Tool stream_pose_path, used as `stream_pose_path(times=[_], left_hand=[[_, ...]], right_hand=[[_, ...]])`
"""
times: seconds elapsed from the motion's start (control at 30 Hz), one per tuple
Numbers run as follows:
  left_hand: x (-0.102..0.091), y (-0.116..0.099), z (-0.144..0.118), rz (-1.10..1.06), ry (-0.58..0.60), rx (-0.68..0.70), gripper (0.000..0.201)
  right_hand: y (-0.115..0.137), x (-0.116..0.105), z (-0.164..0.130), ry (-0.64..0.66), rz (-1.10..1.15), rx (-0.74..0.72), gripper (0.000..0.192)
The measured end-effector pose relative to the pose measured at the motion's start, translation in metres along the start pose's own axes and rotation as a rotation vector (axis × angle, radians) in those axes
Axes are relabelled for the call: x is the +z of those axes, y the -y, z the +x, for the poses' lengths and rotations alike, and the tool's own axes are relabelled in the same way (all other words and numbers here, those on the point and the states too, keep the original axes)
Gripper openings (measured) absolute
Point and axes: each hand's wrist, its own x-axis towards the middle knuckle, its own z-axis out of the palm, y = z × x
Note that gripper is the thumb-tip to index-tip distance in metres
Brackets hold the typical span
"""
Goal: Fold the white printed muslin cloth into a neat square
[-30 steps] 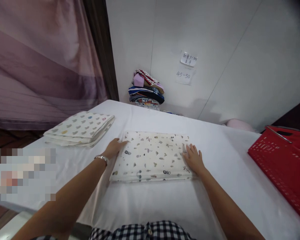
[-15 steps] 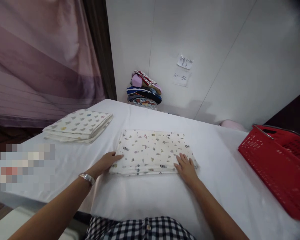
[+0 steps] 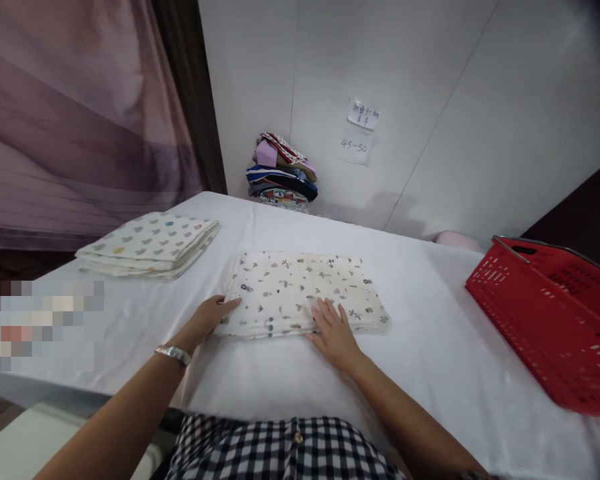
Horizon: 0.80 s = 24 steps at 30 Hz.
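A cream cloth (image 3: 280,290) with small plant and figure prints lies folded into a rectangle on the white-covered table in front of me. My left hand (image 3: 213,317), with a silver watch or bracelet at the wrist, grips its left edge. The thumb rests on top, and the other fingers are mostly hidden at the edge. On the near part of the cloth, right of its middle, my right hand (image 3: 336,337) lies flat with fingers spread. A second folded cloth (image 3: 153,240), cream with grey cloud-like shapes, sits in layers at the far left.
A red plastic basket (image 3: 535,320) with a metal handle stands on the table (image 3: 430,360) at the right. Behind the far edge is a stack of folded fabrics (image 3: 283,175) by the wall. Paper notes (image 3: 357,145) hang there. A pinkish curtain (image 3: 80,113) covers the left side.
My right hand has slid left along the near side of the cloth, from its right end toward the middle. My left hand stays at the left edge. The view has shifted slightly.
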Motion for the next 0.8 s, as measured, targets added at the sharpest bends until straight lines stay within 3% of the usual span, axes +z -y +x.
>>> stream_pose_path(times=[0.13, 0.27, 0.47, 0.6, 0.8], left_hand=[[-0.002, 0.001, -0.008, -0.196, 0.136, -0.117, 0.055], [-0.003, 0.006, -0.011, -0.254, 0.193, -0.14, 0.053], [0.0, 0.009, -0.008, -0.132, 0.084, -0.061, 0.036], [0.002, 0.012, -0.002, 0.09, 0.014, 0.034, 0.028], [0.008, 0.014, -0.018, 0.526, -0.222, 0.167, 0.053]], right_hand=[[0.023, 0.014, 0.014, 0.008, 0.031, -0.128, 0.064], [0.031, 0.025, 0.021, 0.084, 0.07, -0.126, 0.064], [0.033, 0.02, 0.017, 0.071, 0.084, -0.157, 0.066], [0.027, 0.027, 0.013, 0.079, 0.147, -0.178, 0.06], [0.012, 0.03, 0.011, -0.153, 0.238, -0.122, 0.039]])
